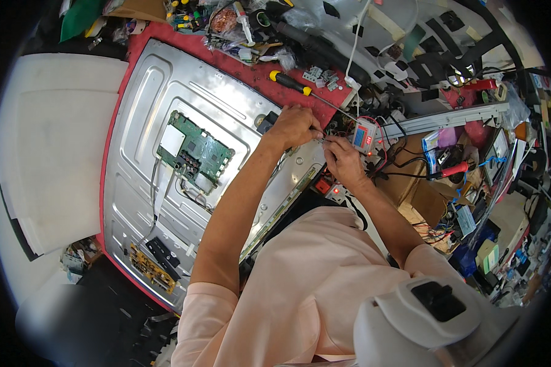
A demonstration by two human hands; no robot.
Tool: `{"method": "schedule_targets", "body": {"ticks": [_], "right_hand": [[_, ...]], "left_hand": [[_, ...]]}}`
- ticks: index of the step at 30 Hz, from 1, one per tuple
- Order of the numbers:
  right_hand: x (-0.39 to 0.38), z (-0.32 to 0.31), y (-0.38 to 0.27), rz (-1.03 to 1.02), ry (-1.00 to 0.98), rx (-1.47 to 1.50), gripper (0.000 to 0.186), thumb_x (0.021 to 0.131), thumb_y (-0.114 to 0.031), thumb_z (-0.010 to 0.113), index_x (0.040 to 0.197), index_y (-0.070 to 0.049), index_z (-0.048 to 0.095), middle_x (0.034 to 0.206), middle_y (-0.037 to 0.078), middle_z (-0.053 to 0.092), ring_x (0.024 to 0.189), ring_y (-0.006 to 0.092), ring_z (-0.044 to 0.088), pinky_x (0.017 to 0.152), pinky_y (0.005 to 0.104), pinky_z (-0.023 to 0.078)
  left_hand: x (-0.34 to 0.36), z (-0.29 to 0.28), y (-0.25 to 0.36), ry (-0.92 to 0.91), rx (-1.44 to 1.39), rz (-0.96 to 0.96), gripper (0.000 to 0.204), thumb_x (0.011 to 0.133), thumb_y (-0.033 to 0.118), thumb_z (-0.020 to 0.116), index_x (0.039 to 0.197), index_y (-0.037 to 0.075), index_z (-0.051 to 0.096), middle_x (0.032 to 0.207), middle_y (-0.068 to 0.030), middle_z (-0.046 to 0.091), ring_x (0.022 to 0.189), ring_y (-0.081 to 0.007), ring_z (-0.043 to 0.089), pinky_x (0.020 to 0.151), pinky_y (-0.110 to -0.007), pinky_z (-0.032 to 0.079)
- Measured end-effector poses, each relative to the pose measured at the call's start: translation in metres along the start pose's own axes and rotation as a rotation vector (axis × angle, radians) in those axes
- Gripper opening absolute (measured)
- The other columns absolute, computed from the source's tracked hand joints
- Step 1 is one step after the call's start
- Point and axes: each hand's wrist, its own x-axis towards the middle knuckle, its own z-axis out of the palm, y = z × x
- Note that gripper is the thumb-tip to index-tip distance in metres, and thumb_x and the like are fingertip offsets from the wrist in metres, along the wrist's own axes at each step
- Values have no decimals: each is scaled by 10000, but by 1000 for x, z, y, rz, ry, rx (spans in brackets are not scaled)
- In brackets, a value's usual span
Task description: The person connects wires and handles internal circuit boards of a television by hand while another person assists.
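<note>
My left hand (294, 127) and my right hand (344, 162) meet at the right end of a large silver metal back panel (138, 134). Fingers of both are pinched around something small and thin between them, too small to name. Just right of the hands sits a small white and red device (364, 136) with wires attached and a red light. A green circuit board (197, 150) is on the middle of the panel, a white square on its left part. Beyond my fingers lies a long screwdriver (291, 83) with a yellow and black handle.
Beneath the panel is a red mat (245, 70). A yellowish board (150, 269) sits at the panel's lower left. Cardboard boxes (423, 199), tangled cables and a red-handled tool (454, 170) crowd the right. Bagged parts and tools (226, 21) line the far edge. White sheets (67, 153) are at left.
</note>
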Motion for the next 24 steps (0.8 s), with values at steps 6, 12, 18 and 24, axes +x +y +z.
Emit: {"method": "schedule_targets", "body": {"ticks": [6,12,18,24], "right_hand": [[2,0,2,52,-2,68,155,793,-4,671,941,4,626,970,161,645,910,330,636,775,386,536],[12,3,9,710,-56,535,221,905,-165,651,1023,22,661,943,115,680,890,162,624,763,291,497],[30,-8,15,1083,-304,874,341,920,-267,640,1090,28,663,970,76,679,893,133,601,812,269,458],[28,-3,21,1061,-301,911,328,908,-253,652,1072,32,666,979,71,675,877,132,601,798,261,459]], "left_hand": [[0,-1,4,79,25,-8,186,770,319,730,892,181,759,1066,-95,675,1144,-319,545,1021,-493,334],[3,-6,5,-39,3,-29,230,790,340,714,949,178,752,1151,-128,620,1239,-366,471,1072,-535,281],[4,-5,3,-61,-8,-35,224,801,336,707,955,183,755,1167,-131,617,1239,-360,471,1079,-520,272],[2,-2,1,-1,6,0,218,807,335,701,952,182,756,1131,-109,626,1190,-345,498,1052,-515,295]]}}
